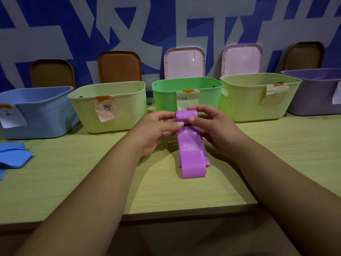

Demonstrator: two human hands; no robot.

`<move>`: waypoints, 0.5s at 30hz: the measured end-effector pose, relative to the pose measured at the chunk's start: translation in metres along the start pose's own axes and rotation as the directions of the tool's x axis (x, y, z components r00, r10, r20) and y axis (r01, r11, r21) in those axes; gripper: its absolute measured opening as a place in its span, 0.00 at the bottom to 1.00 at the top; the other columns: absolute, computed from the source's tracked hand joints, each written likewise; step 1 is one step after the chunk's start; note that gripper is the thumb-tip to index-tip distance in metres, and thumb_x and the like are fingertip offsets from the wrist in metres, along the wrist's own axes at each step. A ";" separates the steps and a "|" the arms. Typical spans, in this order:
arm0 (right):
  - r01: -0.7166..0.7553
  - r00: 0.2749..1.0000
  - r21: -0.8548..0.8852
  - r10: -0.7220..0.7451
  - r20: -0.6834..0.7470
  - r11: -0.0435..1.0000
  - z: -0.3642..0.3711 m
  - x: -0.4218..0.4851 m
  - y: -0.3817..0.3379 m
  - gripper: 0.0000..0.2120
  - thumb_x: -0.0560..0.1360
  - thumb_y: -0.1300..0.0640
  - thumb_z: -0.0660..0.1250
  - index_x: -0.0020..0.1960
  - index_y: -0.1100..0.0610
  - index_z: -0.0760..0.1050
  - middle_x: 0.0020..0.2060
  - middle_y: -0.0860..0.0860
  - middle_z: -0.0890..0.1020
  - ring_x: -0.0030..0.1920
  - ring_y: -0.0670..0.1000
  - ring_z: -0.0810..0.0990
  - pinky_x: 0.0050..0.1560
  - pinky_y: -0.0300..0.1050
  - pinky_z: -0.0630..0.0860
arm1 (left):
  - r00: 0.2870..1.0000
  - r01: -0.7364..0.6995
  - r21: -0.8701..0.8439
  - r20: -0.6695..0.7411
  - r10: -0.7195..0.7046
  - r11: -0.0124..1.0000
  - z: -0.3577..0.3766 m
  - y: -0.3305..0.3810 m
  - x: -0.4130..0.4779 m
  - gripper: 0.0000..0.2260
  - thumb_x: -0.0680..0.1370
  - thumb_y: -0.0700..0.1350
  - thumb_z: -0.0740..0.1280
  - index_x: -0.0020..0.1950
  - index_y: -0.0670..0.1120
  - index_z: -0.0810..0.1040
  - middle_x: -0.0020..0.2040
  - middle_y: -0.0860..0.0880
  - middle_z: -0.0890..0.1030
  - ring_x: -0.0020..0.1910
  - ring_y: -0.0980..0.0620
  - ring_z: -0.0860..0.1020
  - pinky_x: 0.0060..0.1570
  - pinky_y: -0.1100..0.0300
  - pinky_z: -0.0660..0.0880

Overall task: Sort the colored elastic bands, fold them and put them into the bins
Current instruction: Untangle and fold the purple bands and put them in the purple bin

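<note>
The left hand (160, 128) and right hand (214, 126) pinch the rolled end of the purple band (191, 156), its tail resting on the desk (92, 172). The label on the green bin (164, 97) behind possibly reads "绿".

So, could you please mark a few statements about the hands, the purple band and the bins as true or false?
1. The left hand and right hand both pinch the purple band. True.
2. The purple band is fully rolled up. False: its loose end lies on the table.
3. Some blue bands lie at the table's left edge. True.
4. The green bin is closed by a lid. False: it is open; a pink lid leans on the wall behind it.
</note>
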State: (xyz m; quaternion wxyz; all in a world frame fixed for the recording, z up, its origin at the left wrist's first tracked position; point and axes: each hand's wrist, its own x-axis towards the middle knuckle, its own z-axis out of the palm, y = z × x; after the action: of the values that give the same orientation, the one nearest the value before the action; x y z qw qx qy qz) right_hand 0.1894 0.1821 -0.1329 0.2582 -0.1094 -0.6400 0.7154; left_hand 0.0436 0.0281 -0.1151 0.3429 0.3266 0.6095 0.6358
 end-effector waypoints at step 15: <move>-0.037 0.997 0.026 0.035 0.069 0.999 -0.001 0.002 0.004 0.18 0.81 0.57 0.74 0.69 0.53 0.80 0.58 0.60 0.86 0.56 0.60 0.87 0.60 0.54 0.83 | 0.998 -0.037 0.007 -0.050 0.038 0.999 0.000 -0.002 0.000 0.16 0.75 0.37 0.77 0.62 0.44 0.84 0.56 0.44 0.89 0.55 0.47 0.88 0.53 0.57 0.84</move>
State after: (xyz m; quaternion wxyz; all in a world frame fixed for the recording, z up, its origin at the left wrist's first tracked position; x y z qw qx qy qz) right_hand 0.1872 0.1843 -0.1363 0.2245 -0.0926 -0.6365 0.7320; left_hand 0.0434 0.0283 -0.1167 0.3143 0.3228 0.6138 0.6482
